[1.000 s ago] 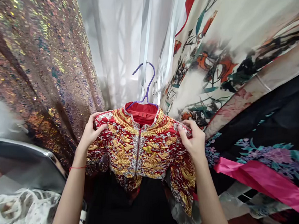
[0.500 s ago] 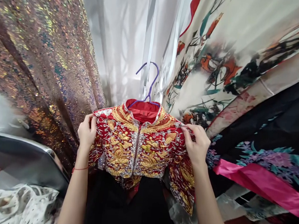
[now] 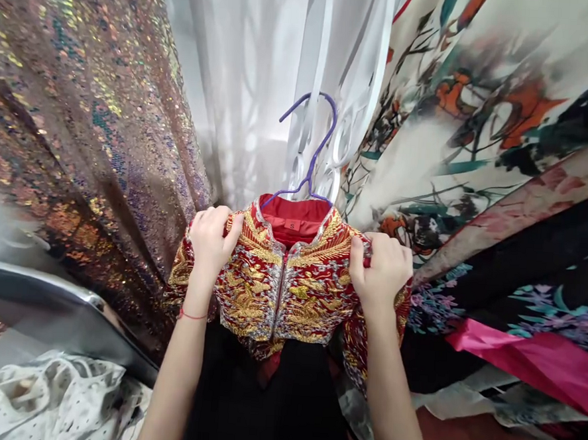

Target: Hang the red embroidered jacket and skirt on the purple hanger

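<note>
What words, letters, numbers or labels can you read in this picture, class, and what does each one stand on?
"S": a single letter on the small red neck label sewn inside the collar of the red and gold embroidered jacket, which hangs on the purple hanger and is held at the shoulders by the left hand and right hand.
No other text can be read; the surrounding fabrics carry only patterns.

The jacket (image 3: 290,279) hangs on a hanger (image 3: 310,161) — sequinned cloth (image 3: 80,134) left, printed robes (image 3: 479,125) right.
</note>
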Demonstrator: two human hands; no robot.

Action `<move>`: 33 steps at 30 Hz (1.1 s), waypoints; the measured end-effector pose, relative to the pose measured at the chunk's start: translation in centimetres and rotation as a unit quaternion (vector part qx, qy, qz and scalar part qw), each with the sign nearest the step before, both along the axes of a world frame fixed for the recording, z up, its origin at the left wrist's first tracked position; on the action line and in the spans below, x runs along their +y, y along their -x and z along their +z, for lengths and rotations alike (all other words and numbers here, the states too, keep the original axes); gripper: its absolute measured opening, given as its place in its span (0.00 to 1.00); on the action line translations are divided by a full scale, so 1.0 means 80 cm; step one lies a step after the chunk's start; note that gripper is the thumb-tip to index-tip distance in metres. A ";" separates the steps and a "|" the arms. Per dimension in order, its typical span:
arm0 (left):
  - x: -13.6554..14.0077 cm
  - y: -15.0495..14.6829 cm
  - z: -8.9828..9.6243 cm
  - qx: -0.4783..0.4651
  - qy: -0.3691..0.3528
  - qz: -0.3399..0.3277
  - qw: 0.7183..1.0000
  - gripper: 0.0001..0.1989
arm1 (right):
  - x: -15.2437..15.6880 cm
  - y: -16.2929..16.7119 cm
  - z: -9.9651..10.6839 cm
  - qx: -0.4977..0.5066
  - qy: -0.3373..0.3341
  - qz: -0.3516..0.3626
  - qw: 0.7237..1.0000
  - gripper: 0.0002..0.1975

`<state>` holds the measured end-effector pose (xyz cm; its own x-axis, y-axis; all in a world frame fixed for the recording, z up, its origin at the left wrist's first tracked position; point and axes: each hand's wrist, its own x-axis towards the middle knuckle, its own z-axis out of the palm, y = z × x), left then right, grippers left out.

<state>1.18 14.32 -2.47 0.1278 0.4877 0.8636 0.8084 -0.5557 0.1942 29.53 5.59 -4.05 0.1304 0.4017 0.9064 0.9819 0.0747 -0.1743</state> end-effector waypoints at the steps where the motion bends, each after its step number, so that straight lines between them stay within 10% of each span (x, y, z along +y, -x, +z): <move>1: -0.006 -0.001 -0.004 -0.007 -0.009 0.006 1.000 0.18 | 0.000 -0.001 -0.003 -0.003 -0.009 0.000 1.000 0.14; 15: -0.041 0.001 -0.005 -0.011 -0.003 0.016 1.000 0.16 | -0.008 0.005 -0.012 0.024 -0.005 0.001 1.000 0.12; 23: -0.040 -0.006 -0.010 -0.029 -0.015 0.026 0.999 0.16 | -0.055 0.018 -0.010 0.120 0.034 0.147 0.981 0.22; 27: -0.045 -0.012 -0.013 -0.013 -0.029 0.038 0.999 0.15 | -0.102 0.060 -0.045 0.297 -0.082 0.277 0.910 0.08; 30: -0.053 -0.014 -0.013 -0.003 -0.044 0.050 0.998 0.15 | -0.105 0.096 -0.064 0.368 0.055 0.301 0.878 0.06; 33: -0.060 -0.013 -0.012 -0.007 -0.041 0.053 0.998 0.15 | -0.071 0.123 -0.055 0.468 0.192 0.380 0.774 0.14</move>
<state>2.25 9.52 -3.42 0.0679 0.4255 0.9024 0.8610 -0.4820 0.1625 19.69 -0.13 -8.49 0.2526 0.9012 0.3521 0.1091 0.3351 -0.9359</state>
